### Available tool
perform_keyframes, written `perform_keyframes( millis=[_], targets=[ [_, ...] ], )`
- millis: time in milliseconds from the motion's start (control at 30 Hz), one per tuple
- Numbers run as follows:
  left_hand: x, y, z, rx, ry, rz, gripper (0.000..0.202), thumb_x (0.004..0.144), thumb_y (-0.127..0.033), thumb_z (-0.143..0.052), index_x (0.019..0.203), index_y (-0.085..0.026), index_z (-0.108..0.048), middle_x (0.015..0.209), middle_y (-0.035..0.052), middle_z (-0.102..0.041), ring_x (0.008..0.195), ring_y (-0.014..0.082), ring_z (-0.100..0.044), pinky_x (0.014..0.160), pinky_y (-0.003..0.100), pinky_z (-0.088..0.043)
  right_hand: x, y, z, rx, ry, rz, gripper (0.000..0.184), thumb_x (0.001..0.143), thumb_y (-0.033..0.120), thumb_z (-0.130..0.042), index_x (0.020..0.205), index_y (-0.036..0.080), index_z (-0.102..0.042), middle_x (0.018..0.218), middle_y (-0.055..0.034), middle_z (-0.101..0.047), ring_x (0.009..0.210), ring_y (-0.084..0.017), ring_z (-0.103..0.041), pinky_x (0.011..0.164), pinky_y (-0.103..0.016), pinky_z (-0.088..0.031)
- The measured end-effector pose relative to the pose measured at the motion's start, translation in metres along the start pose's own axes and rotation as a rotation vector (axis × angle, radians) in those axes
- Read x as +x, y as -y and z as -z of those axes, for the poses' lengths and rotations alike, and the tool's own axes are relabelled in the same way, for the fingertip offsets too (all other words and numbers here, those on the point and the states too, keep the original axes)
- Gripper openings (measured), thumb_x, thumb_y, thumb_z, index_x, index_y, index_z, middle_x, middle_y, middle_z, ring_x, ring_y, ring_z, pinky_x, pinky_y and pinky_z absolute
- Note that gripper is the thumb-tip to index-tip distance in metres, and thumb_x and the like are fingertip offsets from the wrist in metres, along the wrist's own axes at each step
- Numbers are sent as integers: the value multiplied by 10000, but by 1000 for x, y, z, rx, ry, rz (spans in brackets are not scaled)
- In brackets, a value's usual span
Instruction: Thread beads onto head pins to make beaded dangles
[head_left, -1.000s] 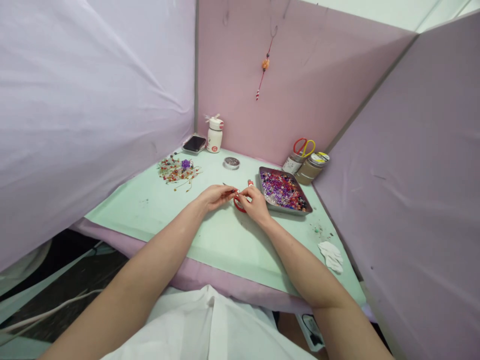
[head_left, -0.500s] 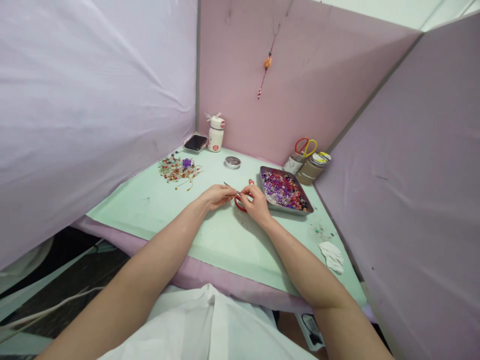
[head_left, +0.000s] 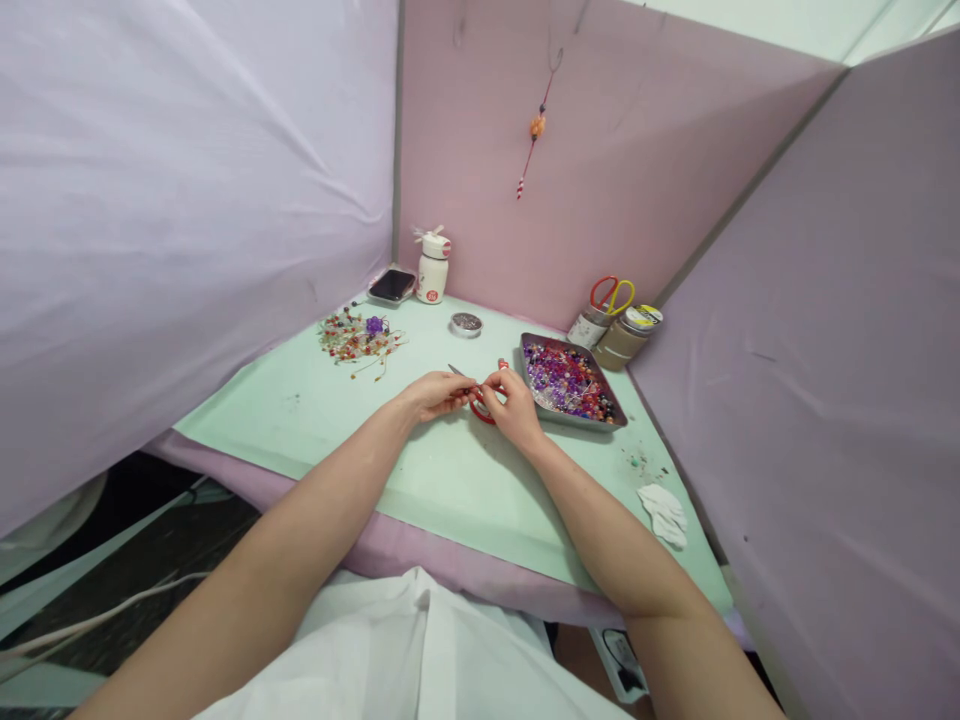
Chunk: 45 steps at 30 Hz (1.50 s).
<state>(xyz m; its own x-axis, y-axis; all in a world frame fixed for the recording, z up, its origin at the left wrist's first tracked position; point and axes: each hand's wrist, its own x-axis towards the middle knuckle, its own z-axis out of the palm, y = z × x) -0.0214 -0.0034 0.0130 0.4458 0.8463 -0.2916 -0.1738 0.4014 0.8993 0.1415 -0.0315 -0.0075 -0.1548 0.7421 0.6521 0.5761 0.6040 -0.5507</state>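
Observation:
My left hand (head_left: pixel 433 394) rests on the green table top (head_left: pixel 315 400), fingers pinched on a thin metal pin (head_left: pixel 456 371) that pokes out past the fingertips. My right hand (head_left: pixel 514 402) meets it fingertip to fingertip, also pinched; what it grips is too small to name. A red-handled tool (head_left: pixel 480 410) lies under and between the two hands, mostly hidden. Just right of my right hand stands a metal tray (head_left: pixel 577 422) full of purple, pink and red beads.
A heap of beaded pins (head_left: pixel 356 336) lies at the left rear. A phone (head_left: pixel 391 285), a white bottle (head_left: pixel 431 266) and a small round tin (head_left: pixel 466 324) stand at the back. Jars with scissors (head_left: pixel 611 294) fill the right corner. White tissue (head_left: pixel 662 511) lies near the right edge. A bead string (head_left: pixel 534 125) hangs on the wall.
Both hands stay together at the same spot on the table; only the fingertips have shifted slightly around the pin.

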Motion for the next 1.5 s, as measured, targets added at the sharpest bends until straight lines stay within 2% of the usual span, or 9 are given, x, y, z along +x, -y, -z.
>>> perform_keyframes(
  millis=[233,467,533,667,833,967,1067,1233,1500],
  targets=[
    [1,1,3,49,36,-51,146,653,-196,-748,674,-86,-654,594,14,-584,544,52,-522,514,164,-390,0,0,1,-16,-6,-16,144,846,251,-487,711,214,-523,726,-5,-565,762,-167,-518,919,-402,-422],
    [3,1,3,85,-118,-126,123,651,-210,-692,660,-111,-619,628,10,-587,515,46,-477,492,176,-348,-3,-1,-3,-43,157,-93,102,838,240,-482,780,205,-558,753,-9,-620,695,-152,-537,705,-295,-419],
    [4,3,4,209,-181,-216,115,665,-234,-660,676,-123,-629,615,1,-580,524,64,-474,500,196,-341,-4,-1,-4,-75,193,-99,87,825,214,-486,800,204,-569,750,-9,-624,684,-152,-538,685,-287,-406],
    [8,8,6,643,-279,-489,151,700,-272,-597,701,-137,-665,636,9,-614,591,112,-504,579,243,-368,-3,-1,-1,-196,175,-37,93,830,189,-489,833,203,-581,798,-29,-623,769,-177,-548,754,-318,-398],
    [11,12,8,934,-175,-643,197,754,-262,-534,772,-146,-693,735,26,-670,673,138,-542,655,259,-394,2,1,6,-263,114,19,146,890,232,-445,842,210,-581,903,-65,-623,940,-225,-540,862,-385,-383],
    [8,11,6,994,-46,-689,196,764,-224,-510,771,-158,-694,738,17,-671,684,135,-546,669,248,-404,4,0,6,-109,106,-4,155,884,236,-427,830,211,-569,920,-58,-630,913,-208,-554,881,-384,-396],
    [5,9,3,966,-13,-719,202,774,-226,-512,784,-162,-703,763,23,-682,711,138,-563,692,245,-421,4,-1,5,106,106,-180,129,855,261,-454,827,212,-570,803,-26,-620,753,-175,-557,756,-337,-436],
    [3,7,2,913,-29,-745,207,793,-235,-519,821,-162,-710,822,38,-696,751,144,-589,717,248,-437,5,1,4,482,131,-465,122,781,324,-556,798,206,-578,609,28,-542,551,-120,-477,577,-272,-403],
    [2,6,1,911,-88,-773,184,794,-212,-537,834,-161,-709,821,36,-703,747,139,-602,706,243,-445,5,3,3,740,107,-615,281,656,379,-724,791,203,-551,615,42,-570,553,-92,-488,553,-239,-387]
  ],
)
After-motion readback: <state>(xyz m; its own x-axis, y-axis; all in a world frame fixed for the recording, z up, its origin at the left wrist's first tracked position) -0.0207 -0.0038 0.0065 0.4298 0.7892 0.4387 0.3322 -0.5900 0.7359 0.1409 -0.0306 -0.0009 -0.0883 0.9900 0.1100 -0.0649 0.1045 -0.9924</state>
